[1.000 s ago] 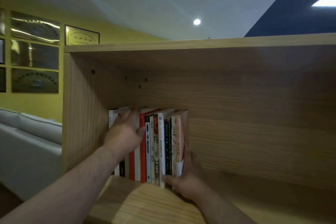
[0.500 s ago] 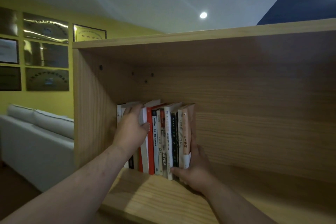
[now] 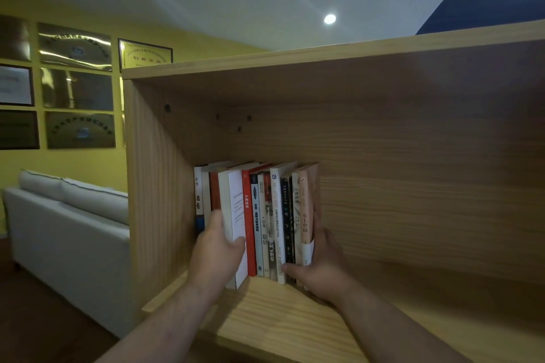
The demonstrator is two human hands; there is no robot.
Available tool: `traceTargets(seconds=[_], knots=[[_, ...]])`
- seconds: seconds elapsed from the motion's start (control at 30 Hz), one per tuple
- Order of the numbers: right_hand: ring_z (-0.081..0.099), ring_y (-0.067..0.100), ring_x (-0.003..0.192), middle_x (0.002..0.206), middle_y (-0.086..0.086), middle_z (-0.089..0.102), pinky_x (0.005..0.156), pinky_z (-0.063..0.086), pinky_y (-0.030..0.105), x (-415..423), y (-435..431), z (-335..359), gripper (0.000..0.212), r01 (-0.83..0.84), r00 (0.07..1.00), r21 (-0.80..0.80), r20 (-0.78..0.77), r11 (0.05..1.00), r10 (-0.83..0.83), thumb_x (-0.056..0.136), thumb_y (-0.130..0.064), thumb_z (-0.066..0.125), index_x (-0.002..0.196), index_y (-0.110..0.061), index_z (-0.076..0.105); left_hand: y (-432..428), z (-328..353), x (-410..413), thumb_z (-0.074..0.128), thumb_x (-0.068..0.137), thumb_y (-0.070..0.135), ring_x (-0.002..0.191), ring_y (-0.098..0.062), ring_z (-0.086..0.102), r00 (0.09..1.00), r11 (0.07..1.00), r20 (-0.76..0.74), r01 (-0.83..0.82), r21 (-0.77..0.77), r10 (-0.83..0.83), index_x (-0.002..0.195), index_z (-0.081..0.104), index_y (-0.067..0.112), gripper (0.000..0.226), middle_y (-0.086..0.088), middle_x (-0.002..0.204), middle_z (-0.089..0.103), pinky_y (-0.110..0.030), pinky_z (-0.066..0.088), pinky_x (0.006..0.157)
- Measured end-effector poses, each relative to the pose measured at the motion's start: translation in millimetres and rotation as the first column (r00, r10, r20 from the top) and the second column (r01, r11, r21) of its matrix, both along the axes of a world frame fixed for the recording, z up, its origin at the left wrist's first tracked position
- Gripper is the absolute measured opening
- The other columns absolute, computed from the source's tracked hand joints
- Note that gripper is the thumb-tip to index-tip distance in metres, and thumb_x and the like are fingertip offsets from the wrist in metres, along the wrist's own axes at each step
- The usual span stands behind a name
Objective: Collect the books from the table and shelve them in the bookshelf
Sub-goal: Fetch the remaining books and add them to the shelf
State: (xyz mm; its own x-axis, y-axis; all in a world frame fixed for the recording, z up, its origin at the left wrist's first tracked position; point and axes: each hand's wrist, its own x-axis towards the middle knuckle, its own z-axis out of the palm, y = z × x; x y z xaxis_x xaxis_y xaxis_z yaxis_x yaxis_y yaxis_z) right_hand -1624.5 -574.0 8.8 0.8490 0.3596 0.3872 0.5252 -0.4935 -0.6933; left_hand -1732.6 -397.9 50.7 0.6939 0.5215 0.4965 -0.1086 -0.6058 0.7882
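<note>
Books first: a row of upright paperback books (image 3: pixel 274 215) stands on a board of the pale pine bookshelf (image 3: pixel 413 186), packed against its left side panel (image 3: pixel 159 186). I take that panel as my landmark.

A few spines out from the panel, my left hand (image 3: pixel 216 247) grips the thick white paperback (image 3: pixel 236 206). My thumb is curled onto the face turned away from the panel, and my fingers are hidden on the panel side. The book's long axis is vertical with its spine towards me. Its foot sits further forward on the board than its neighbours, so I judge it is not fully home yet. A red-spined book (image 3: pixel 247 215) touches it on the side away from the panel.

At the end of the row farthest from the panel, my right hand (image 3: pixel 318 268) clasps the last books. My palm and fingers are against the outer cover of the peach-spined book (image 3: pixel 306 200), and my thumb lies across the feet of several spines, like a bookend.

The coming move turns on depth. The white paperback lies straight ahead of my left palm and should go directly back, parallel to the side panel. My left hand is the one on it, while my right only braces. Pushed askew, it could drag the red-spined book or fan the row out toward the open side.

The table is out of view, so I cannot tell whether more books wait there.
</note>
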Motion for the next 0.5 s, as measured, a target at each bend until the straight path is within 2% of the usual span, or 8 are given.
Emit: traceTargets(seconds=[0.1, 0.23, 0.3, 0.4, 0.43, 0.5], knots=[[0.042, 0.015, 0.136, 0.152, -0.009, 0.035, 0.112, 0.043, 0.043, 3.2, 0.4, -1.2, 0.130, -0.002, 1.000, -0.009, 0.000, 1.000, 0.002, 0.056, -0.059, 0.082, 0.153, -0.052, -0.004, 4.5, -5.7, -6.2, 0.064, 0.091, 0.011, 0.077, 0.005, 0.051, 1.000, 1.000, 0.019, 0.003, 0.007, -0.003, 0.115, 0.045, 0.024, 0.033, 0.013, 0.109, 0.053, -0.009, 0.046, 0.055], [0.041, 0.016, 0.137, 0.153, -0.007, 0.035, 0.114, 0.041, 0.041, 2.1, 0.1, 0.6, 0.130, -0.005, 1.000, -0.013, 0.007, 1.000, 0.006, 0.060, -0.056, 0.084, 0.152, -0.052, -0.007, 7.9, -11.4, -26.1, 0.064, 0.090, 0.015, 0.076, 0.005, 0.050, 0.999, 1.000, 0.046, -0.028, -0.002, 0.028, 0.112, 0.040, 0.034, 0.037, 0.018, 0.109, 0.051, -0.011, 0.046, 0.048], [0.041, 0.017, 0.137, 0.153, -0.007, 0.035, 0.113, 0.041, 0.042, 0.6, -0.1, 1.5, 0.130, -0.005, 1.000, -0.019, 0.013, 1.000, 0.005, 0.061, -0.054, 0.085, 0.153, -0.051, -0.007, 5.8, -14.7, -29.0, 0.067, 0.089, 0.016, 0.082, 0.000, 0.054, 0.999, 0.999, 0.049, -0.009, -0.040, 0.011, 0.116, 0.041, 0.033, 0.041, 0.016, 0.111, 0.052, -0.014, 0.049, 0.053], [0.041, 0.017, 0.138, 0.153, -0.006, 0.035, 0.113, 0.041, 0.043, -1.6, -0.7, 3.0, 0.130, -0.003, 1.000, -0.020, 0.013, 1.000, 0.003, 0.062, -0.052, 0.085, 0.153, -0.051, -0.007, -4.0, -14.5, -32.1, 0.067, 0.089, 0.013, 0.108, -0.017, 0.059, 0.998, 0.980, 0.028, 0.055, -0.191, -0.050, 0.128, 0.046, 0.026, 0.046, 0.007, 0.119, 0.058, -0.029, 0.056, 0.073], [0.041, 0.017, 0.138, 0.153, -0.006, 0.034, 0.113, 0.041, 0.043, -2.7, -1.2, 3.6, 0.128, -0.008, 1.000, -0.007, 0.005, 1.000, 0.008, 0.062, -0.051, 0.086, 0.153, -0.052, -0.005, -6.1, -15.0, -34.3, 0.065, 0.091, 0.011, 0.112, -0.019, 0.058, 0.998, 0.975, 0.028, 0.054, -0.214, -0.050, 0.130, 0.046, 0.024, 0.045, 0.005, 0.120, 0.058, -0.033, 0.056, 0.076], [0.044, 0.018, 0.137, 0.152, -0.006, 0.035, 0.111, 0.044, 0.044, -5.1, -2.2, 5.9, 0.124, -0.015, 1.000, 0.034, -0.016, 0.999, 0.016, 0.063, -0.049, 0.086, 0.152, -0.055, -0.001, -7.3, -15.8, -45.0, 0.063, 0.091, 0.010, 0.107, -0.017, 0.055, 0.999, 0.974, 0.041, 0.029, -0.224, -0.021, 0.127, 0.047, 0.024, 0.042, 0.004, 0.117, 0.057, -0.031, 0.053, 0.072]])
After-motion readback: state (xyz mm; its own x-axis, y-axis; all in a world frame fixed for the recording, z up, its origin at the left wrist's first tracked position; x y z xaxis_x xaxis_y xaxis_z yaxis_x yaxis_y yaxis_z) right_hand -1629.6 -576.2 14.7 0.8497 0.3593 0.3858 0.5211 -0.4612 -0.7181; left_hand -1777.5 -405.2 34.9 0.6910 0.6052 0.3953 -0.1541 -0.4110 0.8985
